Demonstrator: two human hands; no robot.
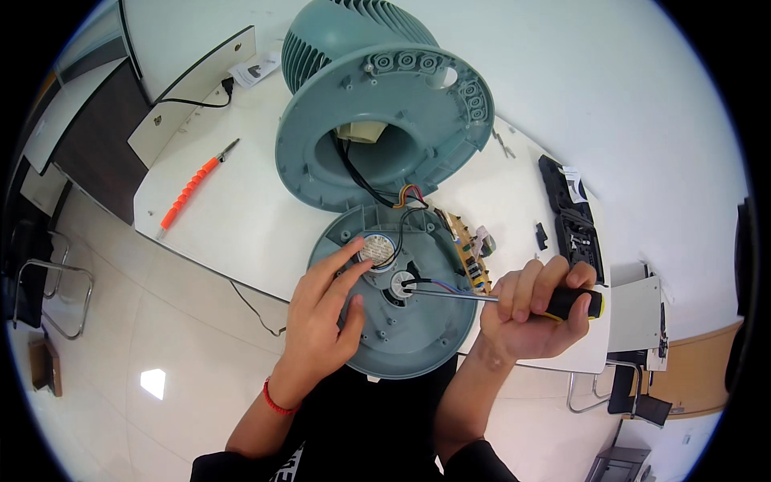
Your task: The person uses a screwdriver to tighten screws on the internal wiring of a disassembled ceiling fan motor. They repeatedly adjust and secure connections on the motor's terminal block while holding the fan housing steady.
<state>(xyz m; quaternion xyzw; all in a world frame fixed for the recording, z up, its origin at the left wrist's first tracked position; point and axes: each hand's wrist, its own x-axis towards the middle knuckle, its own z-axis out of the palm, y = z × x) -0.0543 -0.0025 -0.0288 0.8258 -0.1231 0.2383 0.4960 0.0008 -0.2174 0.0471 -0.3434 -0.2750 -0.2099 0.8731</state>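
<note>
My right hand (536, 312) grips a screwdriver by its black and yellow handle (577, 304). Its long metal shaft (462, 296) points left, the tip at a small white round part (401, 284) in the round grey-green base (418, 341). Fingers apart, my left hand (325, 309) rests over the base, fingertips on a silver round motor (377, 251) with a label. Wires run from the base up into the large grey-green housing (385, 177), which lies tipped with its underside facing me. A tan circuit board (468, 253) hangs at the base's right edge.
On the white table (209, 249) lies an orange flexible shaft (191, 191) at the left. A black plug and cord (228, 85) and a paper slip are at the back left. To the right are an open black tool case (574, 225) and a small black piece (541, 236).
</note>
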